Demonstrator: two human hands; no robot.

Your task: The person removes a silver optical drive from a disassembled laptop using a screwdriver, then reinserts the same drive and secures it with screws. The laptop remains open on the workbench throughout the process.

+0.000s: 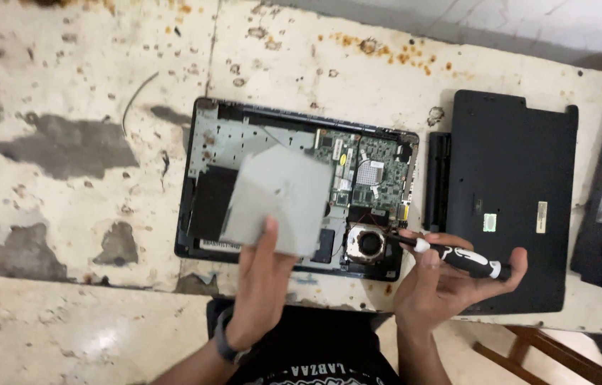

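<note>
The left hand point(262, 281) grips a grey drive point(279, 199) lifted above the opened laptop point(379, 167) on the table point(66, 85), while the right hand point(440, 281) clasps a screwdriver point(458, 258) beside the fan point(369, 242).

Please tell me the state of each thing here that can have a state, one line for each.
Laptop: bottom cover off, circuit board and fan exposed.
Grey flat drive: lifted above the laptop, held by left hand.
Screwdriver: gripped in right hand, tip near the fan.
Black bottom cover: removed, lying flat beside the laptop.
Battery: taken out, lying between laptop and cover.
</note>
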